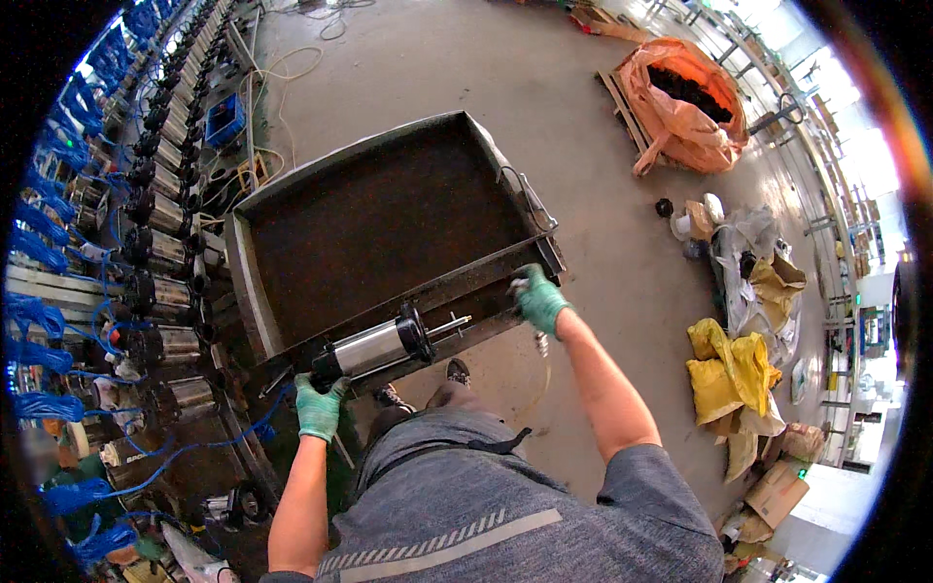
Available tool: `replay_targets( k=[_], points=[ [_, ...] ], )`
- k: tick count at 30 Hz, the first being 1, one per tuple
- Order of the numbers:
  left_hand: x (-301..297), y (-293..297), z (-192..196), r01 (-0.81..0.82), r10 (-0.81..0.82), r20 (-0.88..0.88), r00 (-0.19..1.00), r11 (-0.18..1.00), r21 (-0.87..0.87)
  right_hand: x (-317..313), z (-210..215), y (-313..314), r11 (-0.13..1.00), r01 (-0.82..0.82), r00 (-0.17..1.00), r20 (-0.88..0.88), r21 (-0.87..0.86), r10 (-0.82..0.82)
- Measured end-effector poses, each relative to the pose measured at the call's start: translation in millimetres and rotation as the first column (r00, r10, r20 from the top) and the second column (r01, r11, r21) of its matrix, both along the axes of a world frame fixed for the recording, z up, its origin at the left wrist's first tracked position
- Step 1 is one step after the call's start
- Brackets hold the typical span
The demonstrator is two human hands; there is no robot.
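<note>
A silver cylindrical motor [369, 352] with black end caps lies on the near ledge of a large dark metal tank [251, 282]. Its shaft [449, 326] and thin rods point right. My left hand [318, 406], in a green glove, is closed at the motor's left black end. A blue cable [219, 444] runs from near that hand to the lower left. Beyond the shaft tip, apart from it, my gloved right hand [539, 299] is above the tank's near right corner. Its fingers are curled, and what they hold, if anything, is hidden.
Similar motors [165, 296] with coiled blue cables line the left side. A blue crate [224, 120] stands behind them. At the far right, an orange bulk bag [671, 121] sits on a pallet. Yellow sacks [729, 374] and cardboard boxes [777, 494] lie on the right.
</note>
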State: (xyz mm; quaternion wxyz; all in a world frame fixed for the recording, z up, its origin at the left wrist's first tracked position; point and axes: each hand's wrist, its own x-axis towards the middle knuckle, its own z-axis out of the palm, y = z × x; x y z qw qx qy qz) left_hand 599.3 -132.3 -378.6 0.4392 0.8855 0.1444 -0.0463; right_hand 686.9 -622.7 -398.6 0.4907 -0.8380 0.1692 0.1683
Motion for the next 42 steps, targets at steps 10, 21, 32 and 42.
replay_targets(
  k=[10,21,32,42],
  points=[
    [-3,-8,17,-0.029,0.028,-0.014,1.0,0.999,-0.043,87,30,-48,0.578,-0.291,0.947,-0.316,-0.763,0.059],
    [-8,-10,11,-0.068,0.067,0.021,0.998,0.996,0.061,65,53,-18,0.82,0.07,0.995,0.096,-0.568,-0.018],
    [-11,-8,37,-0.016,0.017,-0.065,0.998,1.0,0.023,2,79,211,0.845,-0.384,0.792,0.338,-0.371,0.508],
    [0,150,9,0.088,-0.019,-0.125,0.992,0.815,0.573,-1,84,220,0.842,-0.337,0.784,0.37,-0.422,0.499]
  ],
)
